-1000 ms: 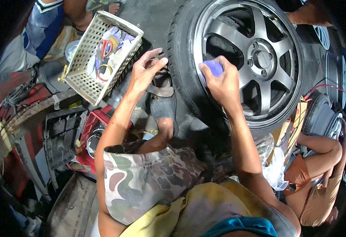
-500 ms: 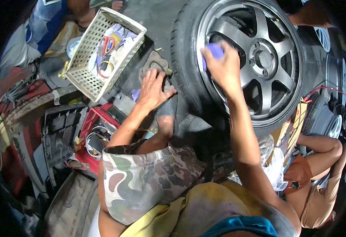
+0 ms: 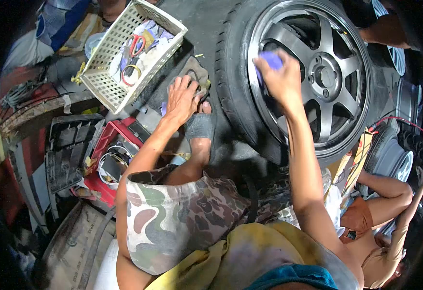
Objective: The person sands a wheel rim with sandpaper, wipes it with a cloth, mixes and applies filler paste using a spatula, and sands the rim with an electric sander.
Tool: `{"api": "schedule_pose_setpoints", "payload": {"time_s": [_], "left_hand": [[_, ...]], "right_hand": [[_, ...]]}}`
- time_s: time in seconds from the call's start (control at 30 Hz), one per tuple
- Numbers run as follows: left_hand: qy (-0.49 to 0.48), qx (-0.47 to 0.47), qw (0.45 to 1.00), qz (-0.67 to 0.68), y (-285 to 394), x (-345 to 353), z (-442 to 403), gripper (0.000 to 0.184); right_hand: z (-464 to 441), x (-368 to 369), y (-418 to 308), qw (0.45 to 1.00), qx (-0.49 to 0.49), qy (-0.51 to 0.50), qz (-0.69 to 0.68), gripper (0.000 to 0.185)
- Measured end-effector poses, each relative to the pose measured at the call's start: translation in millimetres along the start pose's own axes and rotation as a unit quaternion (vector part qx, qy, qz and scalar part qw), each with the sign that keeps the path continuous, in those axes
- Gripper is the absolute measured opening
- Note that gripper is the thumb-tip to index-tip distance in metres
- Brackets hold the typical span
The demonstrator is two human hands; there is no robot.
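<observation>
The right hand (image 3: 283,79) presses a purple pad (image 3: 271,61) against the rim (image 3: 258,92) of a spoked wheel (image 3: 325,75). The left hand (image 3: 181,98) reaches down beside the sandal (image 3: 201,126), near a basket (image 3: 133,55) holding red-handled scissors (image 3: 135,47).

Purple pad (image 3: 271,60) at grey spoked wheel (image 3: 326,76)

Purple pad (image 3: 271,59) blurred, tire (image 3: 234,63) cut off above

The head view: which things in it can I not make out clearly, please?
All in the head view:
- Purple pad: blurred, partly behind the right hand.
- Surface under left hand: hidden by it.
- Tyre top: cut by upper edge.
- Centre cap marking: too small.
</observation>
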State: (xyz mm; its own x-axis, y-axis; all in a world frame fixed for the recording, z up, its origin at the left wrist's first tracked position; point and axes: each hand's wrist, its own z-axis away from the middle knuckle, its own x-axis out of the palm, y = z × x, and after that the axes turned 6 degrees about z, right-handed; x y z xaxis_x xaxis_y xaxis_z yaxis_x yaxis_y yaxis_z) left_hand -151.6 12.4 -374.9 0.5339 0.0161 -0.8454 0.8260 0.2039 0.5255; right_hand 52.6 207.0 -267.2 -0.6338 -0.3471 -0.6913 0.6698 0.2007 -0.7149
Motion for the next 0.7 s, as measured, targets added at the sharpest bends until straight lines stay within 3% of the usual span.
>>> {"api": "schedule_pose_setpoints", "payload": {"time_s": [0.1,0.23,0.27,0.33,0.37,0.43,0.5,0.57,0.7], "left_hand": [[0.041,0.006,0.999,0.026,10,-7,-8,0.031],[0.109,-0.035,0.986,0.119,20,-35,-12,0.028],[0.102,-0.085,0.978,0.159,24,-38,-14,0.026],[0.102,-0.090,0.966,0.220,36,-47,-22,0.028],[0.098,-0.102,0.949,0.281,43,-49,-21,0.029],[0.117,-0.080,0.948,0.286,49,-53,-23,0.031],[0.124,-0.100,0.924,0.346,53,-57,-19,0.031],[0.137,-0.102,0.914,0.369,50,-52,-17,0.032],[0.130,-0.105,0.913,0.373,63,-51,-22,0.034]], "right_hand": [[-6,1,-9,0.999,0.008,0.022,-0.025,0.032],[39,-15,0,0.998,-0.011,-0.058,0.018,0.030],[30,-12,-1,0.999,-0.018,-0.043,0.016,0.030],[-1,-7,-10,0.999,-0.034,-0.012,0.029,0.029],[-9,-6,-17,1.000,0.009,-0.009,0.001,0.029],[5,-7,-9,0.999,-0.037,-0.006,0.020,0.028],[37,-21,-5,0.996,-0.008,-0.079,0.042,0.024],[37,-24,-9,0.995,-0.002,-0.087,0.042,0.027],[-19,-2,-16,1.000,0.011,0.016,-0.004,0.030]]}}
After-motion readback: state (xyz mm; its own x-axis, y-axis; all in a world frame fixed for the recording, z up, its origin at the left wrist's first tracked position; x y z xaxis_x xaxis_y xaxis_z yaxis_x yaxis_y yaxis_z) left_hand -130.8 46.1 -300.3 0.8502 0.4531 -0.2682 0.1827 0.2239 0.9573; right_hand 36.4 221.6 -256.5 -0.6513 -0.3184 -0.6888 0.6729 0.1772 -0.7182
